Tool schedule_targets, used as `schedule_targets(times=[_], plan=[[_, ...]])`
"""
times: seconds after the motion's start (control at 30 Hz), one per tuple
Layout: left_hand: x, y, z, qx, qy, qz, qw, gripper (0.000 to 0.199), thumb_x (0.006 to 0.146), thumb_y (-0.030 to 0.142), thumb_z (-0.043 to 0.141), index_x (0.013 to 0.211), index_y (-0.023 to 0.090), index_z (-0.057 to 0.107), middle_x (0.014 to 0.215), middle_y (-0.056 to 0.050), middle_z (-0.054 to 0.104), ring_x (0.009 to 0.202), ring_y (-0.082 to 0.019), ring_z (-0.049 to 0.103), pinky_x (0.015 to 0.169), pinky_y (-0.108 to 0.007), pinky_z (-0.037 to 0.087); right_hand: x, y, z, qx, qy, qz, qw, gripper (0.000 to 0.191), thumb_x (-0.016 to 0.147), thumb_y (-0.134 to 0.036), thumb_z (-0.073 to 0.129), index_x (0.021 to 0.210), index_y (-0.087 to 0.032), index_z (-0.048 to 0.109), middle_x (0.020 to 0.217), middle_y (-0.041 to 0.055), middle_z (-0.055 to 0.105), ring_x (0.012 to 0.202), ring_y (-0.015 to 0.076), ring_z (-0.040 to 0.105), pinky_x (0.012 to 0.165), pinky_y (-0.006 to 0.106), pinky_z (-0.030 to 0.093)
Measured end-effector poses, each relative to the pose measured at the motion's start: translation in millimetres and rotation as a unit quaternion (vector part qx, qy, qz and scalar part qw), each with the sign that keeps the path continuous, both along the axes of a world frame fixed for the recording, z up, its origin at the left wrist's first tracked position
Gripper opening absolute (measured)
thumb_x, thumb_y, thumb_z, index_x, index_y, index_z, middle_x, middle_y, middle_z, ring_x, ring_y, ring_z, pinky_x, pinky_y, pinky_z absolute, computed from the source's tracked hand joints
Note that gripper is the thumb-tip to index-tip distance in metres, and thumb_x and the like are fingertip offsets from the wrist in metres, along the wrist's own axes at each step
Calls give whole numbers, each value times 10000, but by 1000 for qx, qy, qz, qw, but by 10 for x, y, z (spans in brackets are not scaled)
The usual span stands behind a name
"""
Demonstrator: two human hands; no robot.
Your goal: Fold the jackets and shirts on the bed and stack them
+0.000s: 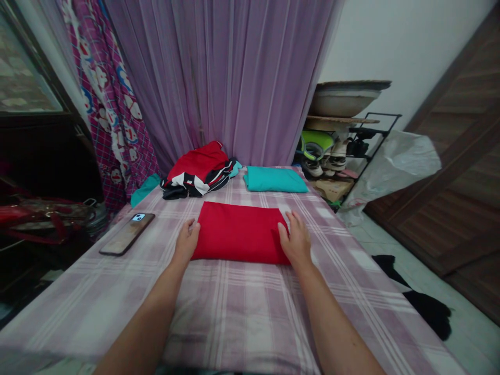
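A red cloth (240, 233), folded into a flat rectangle, lies on the plaid-covered surface (234, 312) in front of me. At its left edge rests my left hand (187, 240), fingers loosely bent and thumb against the cloth. My right hand (296, 237) is at the right edge, its fingers apart and its thumb touching the fabric. Neither hand is wrapped round the cloth. Behind it lies a folded turquoise cloth (276, 179). A loose heap of red, black and white clothing (201, 169) sits behind to the left.
A phone (127, 234) lies on the left side of the surface. Purple curtains (230, 78) hang behind. At the right stand a rack with shoes (336, 156) and basins (344, 101), with a white plastic bag (406, 161) beside it. Dark cloth (425, 307) lies on the floor.
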State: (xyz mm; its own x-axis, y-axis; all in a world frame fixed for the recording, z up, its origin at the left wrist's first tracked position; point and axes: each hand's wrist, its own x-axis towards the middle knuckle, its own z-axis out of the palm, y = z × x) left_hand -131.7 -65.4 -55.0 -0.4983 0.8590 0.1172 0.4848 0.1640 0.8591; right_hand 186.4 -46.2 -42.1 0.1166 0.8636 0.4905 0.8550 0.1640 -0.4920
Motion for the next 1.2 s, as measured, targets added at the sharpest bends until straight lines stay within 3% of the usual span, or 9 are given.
schedule_targets(times=[0.07, 0.17, 0.27, 0.33, 0.57, 0.93, 1.07, 1.2], plan=[[70, -151, 49, 37, 99, -8, 994, 507, 931, 391, 444, 1383, 171, 510, 1440, -127, 545, 1326, -252, 514, 1111, -414, 417, -158, -89, 44, 19, -69, 62, 995, 535, 972, -390, 391, 1467, -200, 454, 1570, 141, 373, 1442, 296, 311, 1148, 499, 248], [253, -316, 133, 92, 299, -76, 947, 523, 934, 399, 464, 1417, 200, 501, 1572, -99, 400, 1477, -277, 298, 1215, -486, 228, -371, -179, 43, -40, -174, 170, 969, 509, 977, -440, 422, 1451, -270, 491, 1569, 105, 396, 1454, 289, 303, 1169, 548, 176], [428, -359, 144, 69, 389, -170, 903, 505, 948, 418, 460, 1413, 232, 525, 1538, -88, 455, 1473, -316, 300, 1211, -572, 150, -460, -201, -13, -84, -217, 199, 952, 511, 976, -474, 438, 1445, -280, 503, 1558, 116, 413, 1446, 307, 324, 1153, 598, 177], [486, -342, 114, 40, 398, -191, 896, 516, 952, 429, 457, 1427, 236, 516, 1510, -93, 493, 1445, -325, 350, 1196, -580, 186, -459, -196, -47, -80, -218, 193, 953, 513, 979, -469, 440, 1452, -279, 495, 1563, 114, 406, 1452, 302, 318, 1156, 595, 176], [488, -337, 102, 26, 399, -171, 901, 482, 950, 444, 473, 1368, 225, 575, 1392, -109, 609, 1299, -294, 522, 1160, -521, 278, -429, -195, -81, -54, -201, 191, 959, 491, 973, -456, 455, 1429, -286, 522, 1539, 95, 448, 1434, 284, 356, 1163, 572, 191], [467, -378, 173, 25, 367, -161, 916, 430, 955, 444, 452, 1282, 230, 634, 1299, -96, 673, 1203, -272, 592, 1059, -445, 389, -379, -159, -95, -68, -178, 204, 960, 484, 985, -443, 420, 1437, -293, 508, 1532, 73, 461, 1433, 252, 364, 1176, 529, 181], [403, -270, 380, -24, 353, -163, 921, 432, 983, 450, 367, 1122, 230, 713, 1151, -93, 736, 1088, -269, 650, 969, -416, 445, -389, -156, -29, -104, -172, 202, 959, 487, 967, -443, 459, 1421, -282, 531, 1534, 80, 457, 1435, 266, 361, 1172, 543, 188], [377, 121, 673, -61, 384, -169, 906, 499, 986, 464, 320, 968, 204, 747, 1001, -120, 752, 993, -281, 667, 954, -423, 451, -468, 38, 194, -123, -149, 199, 961, 453, 973, -433, 434, 1375, -280, 577, 1483, 89, 520, 1382, 256, 436, 1155, 544, 226]])
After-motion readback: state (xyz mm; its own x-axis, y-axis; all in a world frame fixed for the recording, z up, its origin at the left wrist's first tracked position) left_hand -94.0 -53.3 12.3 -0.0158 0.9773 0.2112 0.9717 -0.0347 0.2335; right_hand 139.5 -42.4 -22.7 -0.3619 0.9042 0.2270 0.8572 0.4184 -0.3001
